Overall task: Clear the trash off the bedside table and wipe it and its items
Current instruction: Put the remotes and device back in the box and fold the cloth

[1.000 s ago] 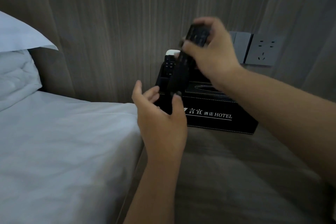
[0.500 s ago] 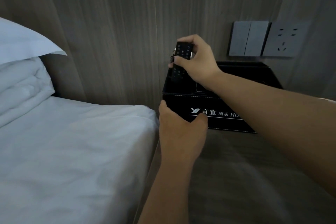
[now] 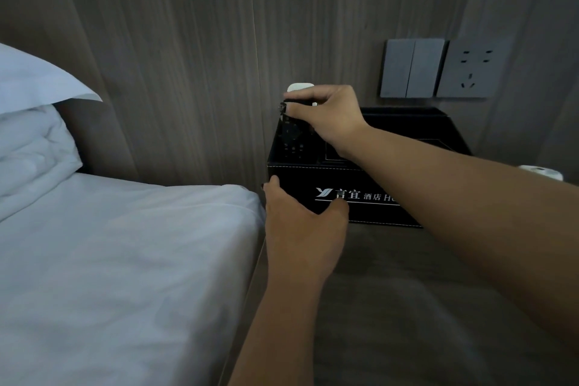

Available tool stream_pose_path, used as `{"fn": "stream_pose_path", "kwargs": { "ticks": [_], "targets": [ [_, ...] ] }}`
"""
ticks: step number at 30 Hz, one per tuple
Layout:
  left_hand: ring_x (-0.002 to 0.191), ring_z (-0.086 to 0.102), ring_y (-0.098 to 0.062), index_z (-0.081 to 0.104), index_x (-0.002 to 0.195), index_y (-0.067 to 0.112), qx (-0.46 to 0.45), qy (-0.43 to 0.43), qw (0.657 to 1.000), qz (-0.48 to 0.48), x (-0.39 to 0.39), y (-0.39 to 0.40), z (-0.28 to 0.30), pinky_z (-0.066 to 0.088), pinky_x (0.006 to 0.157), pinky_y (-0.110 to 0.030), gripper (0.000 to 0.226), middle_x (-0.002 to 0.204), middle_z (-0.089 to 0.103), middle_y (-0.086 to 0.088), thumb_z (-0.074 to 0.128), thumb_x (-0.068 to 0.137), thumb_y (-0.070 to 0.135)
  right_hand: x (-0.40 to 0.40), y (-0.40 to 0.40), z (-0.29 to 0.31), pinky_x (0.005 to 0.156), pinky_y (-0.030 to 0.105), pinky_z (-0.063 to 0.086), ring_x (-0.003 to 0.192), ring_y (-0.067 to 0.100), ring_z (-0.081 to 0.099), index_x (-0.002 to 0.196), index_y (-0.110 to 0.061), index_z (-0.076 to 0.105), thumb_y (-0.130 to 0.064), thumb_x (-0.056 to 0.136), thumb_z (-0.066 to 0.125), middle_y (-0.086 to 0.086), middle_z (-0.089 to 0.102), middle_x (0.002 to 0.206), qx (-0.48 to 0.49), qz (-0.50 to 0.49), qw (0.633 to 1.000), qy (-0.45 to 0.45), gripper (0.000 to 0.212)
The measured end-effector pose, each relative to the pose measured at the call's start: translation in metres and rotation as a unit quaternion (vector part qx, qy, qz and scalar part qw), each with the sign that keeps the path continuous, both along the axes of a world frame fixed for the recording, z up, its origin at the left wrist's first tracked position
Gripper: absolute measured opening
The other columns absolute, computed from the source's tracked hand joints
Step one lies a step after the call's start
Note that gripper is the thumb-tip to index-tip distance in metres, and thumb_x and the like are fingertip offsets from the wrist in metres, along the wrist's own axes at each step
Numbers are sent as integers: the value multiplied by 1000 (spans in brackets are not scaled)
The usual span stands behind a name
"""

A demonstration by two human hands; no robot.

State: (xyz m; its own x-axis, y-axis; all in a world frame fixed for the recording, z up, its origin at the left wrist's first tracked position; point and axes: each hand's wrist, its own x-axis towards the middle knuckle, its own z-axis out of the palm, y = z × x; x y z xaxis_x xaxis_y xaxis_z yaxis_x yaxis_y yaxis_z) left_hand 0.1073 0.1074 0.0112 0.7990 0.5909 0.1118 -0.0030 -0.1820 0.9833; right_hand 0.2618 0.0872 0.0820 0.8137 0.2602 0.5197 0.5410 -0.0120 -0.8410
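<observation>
My left hand (image 3: 302,222) grips the near left corner of the black box (image 3: 369,194) on the bedside table (image 3: 391,307). Farther back, my right hand (image 3: 326,116) pinches the top of the black remote (image 3: 291,138), standing in the box's left slot.

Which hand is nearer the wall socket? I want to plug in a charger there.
Right. The right hand pinches the black remote over the box, left of and below the socket. The left hand grips the box's front-left corner, lower and farther away.
</observation>
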Motion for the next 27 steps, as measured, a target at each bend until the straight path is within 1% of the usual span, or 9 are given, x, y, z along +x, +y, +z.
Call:
{"fn": "stream_pose_path", "kwargs": {
  "ticks": [3,5,8,12,15,18,20,23,27],
  "targets": [
    [120,54,-14,32,141,34,13,10,1000,-15,0,0,-1,46,98,-27,82,139,51,-1,73,70,32,-1,0,-1,79,16,54,82,1,68,84,-22,78,-13,73,81,-8,73,85,-35,-11,999,-6,14],
    [135,41,-16,20,150,27,13,10,1000,-22,0,1,-1,37,107,-31,94,154,36,-3,73,73,31,-4,1,0,84,17,54,86,3,68,87,-20,79,-14,74,81,-10,72,84,-69,-26,997,-24,15],
    [142,31,-13,18,151,28,13,-2,999,-29,1,0,-1,33,108,-29,93,159,27,0,72,75,27,-10,-2,2,86,16,52,88,3,66,94,-17,78,-13,75,80,-9,71,86,-96,-35,994,-41,20],
    [135,42,-16,25,147,30,21,-11,999,-27,-2,-4,3,39,109,-38,87,147,44,3,71,73,27,-22,-24,13,80,14,51,79,3,63,105,-14,74,-9,79,76,-4,70,91,-65,-59,994,-59,27],
    [112,56,-5,33,140,35,33,-20,999,-31,-6,-11,7,47,90,-20,76,128,56,12,70,74,24,-30,-66,20,79,9,50,82,-1,64,103,-21,74,-6,82,69,-11,70,92,-65,-108,988,-87,26],
    [125,50,-11,27,147,30,38,-9,998,-48,-9,-21,11,43,103,-29,81,140,48,10,68,78,24,-36,-125,14,77,1,43,86,-5,61,100,-28,73,-4,83,62,-13,66,96,-135,-174,967,-130,31],
    [125,50,-17,23,150,29,33,1,997,-63,-11,-29,12,43,103,-32,82,142,47,6,66,80,23,-32,-160,0,89,11,41,103,8,57,106,-26,71,-4,84,59,-5,60,109,-218,-240,938,-123,33],
    [127,51,-28,17,151,31,31,23,996,-85,-12,-42,13,43,106,-43,83,142,49,-12,63,82,23,-22,-198,-22,108,40,27,129,30,34,122,-26,61,-21,85,61,8,45,131,-314,-331,889,-40,37],
    [126,53,-30,16,150,33,40,38,994,-98,-18,-59,15,45,104,-45,82,140,50,-20,62,83,23,-19,-210,-31,110,44,16,135,24,26,120,-31,61,-48,92,46,4,41,136,-267,-373,888,-18,36]
  ]
}}
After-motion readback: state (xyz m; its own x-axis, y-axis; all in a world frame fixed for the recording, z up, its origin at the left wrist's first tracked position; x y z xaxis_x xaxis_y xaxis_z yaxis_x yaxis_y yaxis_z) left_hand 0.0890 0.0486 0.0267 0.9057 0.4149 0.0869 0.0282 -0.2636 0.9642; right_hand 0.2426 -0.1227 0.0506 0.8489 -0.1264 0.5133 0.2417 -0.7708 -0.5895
